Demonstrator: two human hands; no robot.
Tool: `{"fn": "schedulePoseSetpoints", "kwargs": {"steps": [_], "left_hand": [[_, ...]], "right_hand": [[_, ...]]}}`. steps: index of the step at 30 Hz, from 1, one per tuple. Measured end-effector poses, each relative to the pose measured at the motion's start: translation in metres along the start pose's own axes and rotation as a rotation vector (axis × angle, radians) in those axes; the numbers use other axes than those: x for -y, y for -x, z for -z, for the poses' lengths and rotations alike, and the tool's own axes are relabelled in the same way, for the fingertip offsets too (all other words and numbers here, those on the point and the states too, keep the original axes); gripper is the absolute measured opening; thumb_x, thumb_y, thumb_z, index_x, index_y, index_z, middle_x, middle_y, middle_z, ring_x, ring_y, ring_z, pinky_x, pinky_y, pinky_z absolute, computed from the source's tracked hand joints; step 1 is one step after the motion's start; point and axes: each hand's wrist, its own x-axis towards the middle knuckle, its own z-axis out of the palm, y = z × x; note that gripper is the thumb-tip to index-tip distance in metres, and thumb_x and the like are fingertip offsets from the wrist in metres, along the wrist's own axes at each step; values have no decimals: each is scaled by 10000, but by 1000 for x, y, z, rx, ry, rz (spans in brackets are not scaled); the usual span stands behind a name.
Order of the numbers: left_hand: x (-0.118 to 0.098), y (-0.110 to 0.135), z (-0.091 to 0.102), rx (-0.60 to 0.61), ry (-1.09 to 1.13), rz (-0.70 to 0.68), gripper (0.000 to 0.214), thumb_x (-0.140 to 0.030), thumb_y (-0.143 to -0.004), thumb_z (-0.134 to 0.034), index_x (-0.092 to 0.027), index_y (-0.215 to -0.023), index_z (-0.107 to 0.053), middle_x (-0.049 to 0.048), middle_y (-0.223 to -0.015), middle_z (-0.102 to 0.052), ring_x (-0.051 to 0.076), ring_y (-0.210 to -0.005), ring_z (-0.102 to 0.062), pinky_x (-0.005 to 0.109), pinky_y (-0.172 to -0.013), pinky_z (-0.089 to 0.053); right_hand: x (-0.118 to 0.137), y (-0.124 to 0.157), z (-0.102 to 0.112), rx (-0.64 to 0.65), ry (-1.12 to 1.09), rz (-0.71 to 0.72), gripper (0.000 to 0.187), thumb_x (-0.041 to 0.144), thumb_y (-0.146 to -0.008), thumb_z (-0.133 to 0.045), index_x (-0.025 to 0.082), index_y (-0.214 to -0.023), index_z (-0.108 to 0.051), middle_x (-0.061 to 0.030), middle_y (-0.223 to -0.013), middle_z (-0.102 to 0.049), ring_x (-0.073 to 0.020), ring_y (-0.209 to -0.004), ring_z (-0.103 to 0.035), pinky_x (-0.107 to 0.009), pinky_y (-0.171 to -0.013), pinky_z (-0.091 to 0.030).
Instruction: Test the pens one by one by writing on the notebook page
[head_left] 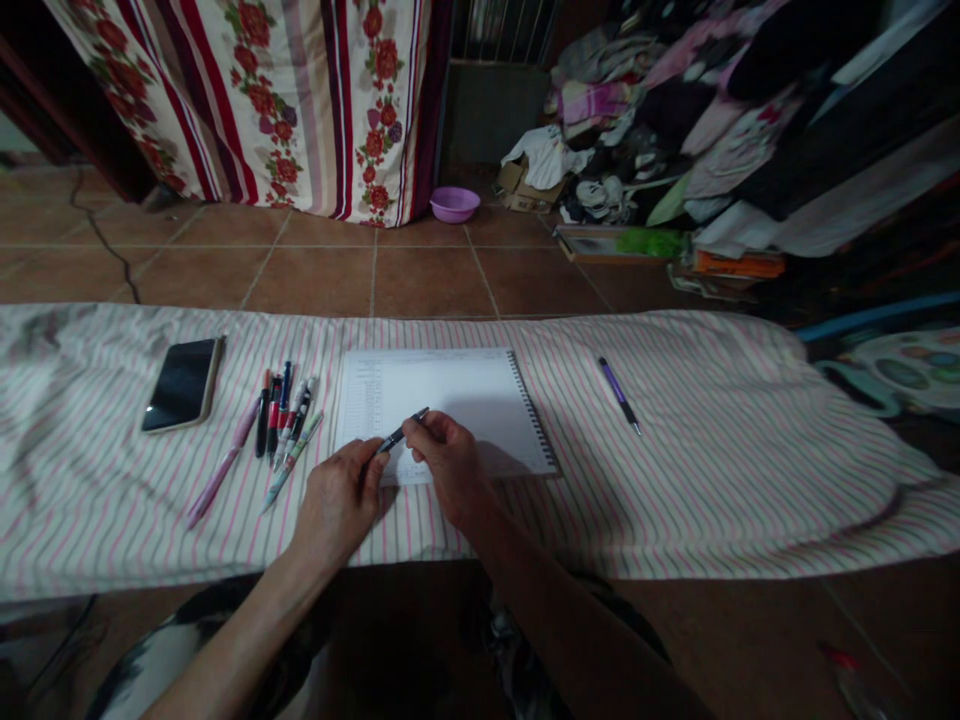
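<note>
A dark pen (393, 437) is held slanted over the lower part of a spiral notebook (465, 390). My left hand (346, 495) is closed around its lower left end. My right hand (448, 462) has its fingers closed at the upper right part of the same pen, the tip showing just past them. The notebook lies open at a mostly white page with printed lines along its left side and the spiral binding on the right. A purple and black pen (619, 394) lies apart, right of the notebook.
Left of the notebook lie several pens (283, 420) and a long pink pen (223, 470). A phone (182, 385) rests farther left on the striped cloth (720, 450). Beyond, a purple basin (454, 204) and piled clothes (600, 100) stand on the tiled floor.
</note>
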Motion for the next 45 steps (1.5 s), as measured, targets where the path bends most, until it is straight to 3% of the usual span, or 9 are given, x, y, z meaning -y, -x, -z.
{"fn": "schedulePoseSetpoints", "kwargs": {"steps": [9,16,25,29,33,38,45], "left_hand": [[0,-1,0,-15,-5,-7,339,-316,-871,-352,-145,-953,-633,79,-815,-688,204,-732,-652,293,-650,-483],[1,0,0,-17,-34,-16,330,-311,-872,-348,-156,-939,-631,72,-805,-685,199,-714,-648,286,-635,-480],[1,1,-1,-6,-50,-24,357,-319,-873,-331,-146,-956,-633,90,-828,-688,209,-722,-652,297,-643,-487],[0,0,0,42,28,47,359,-332,-850,-359,-143,-957,-644,85,-797,-696,220,-728,-652,308,-647,-484],[-2,-1,2,113,177,158,374,-368,-845,-375,-145,-973,-646,54,-681,-686,200,-661,-643,279,-585,-472],[-3,-2,5,89,145,167,392,-380,-843,-369,-130,-961,-646,73,-707,-689,214,-682,-647,289,-587,-470],[-1,-3,0,76,122,92,349,-336,-852,-364,-159,-1000,-626,74,-858,-703,217,-793,-657,304,-679,-489]], "right_hand": [[1,1,-1,-15,-51,44,213,341,-673,-666,175,-585,-565,49,-525,-509,-70,-486,-396,-234,-514,-313],[1,-1,2,-101,-139,-41,234,381,-633,-701,168,-715,-651,7,-602,-604,-90,-550,-485,-229,-523,-349],[4,-3,7,-94,-60,16,161,329,-635,-689,176,-682,-701,24,-562,-571,-79,-522,-405,-242,-540,-328],[7,-1,6,-90,-26,34,166,332,-658,-663,186,-713,-722,13,-582,-590,-90,-531,-391,-248,-529,-313],[7,-1,4,-42,-63,60,179,334,-687,-643,195,-765,-723,-31,-756,-688,-102,-571,-445,-247,-521,-323],[10,0,5,33,-190,-35,226,360,-683,-663,183,-815,-711,-69,-882,-709,-109,-651,-527,-226,-529,-349],[7,-3,5,-6,-179,-87,210,348,-622,-712,180,-748,-707,-51,-803,-711,-82,-565,-486,-213,-483,-314]]}}
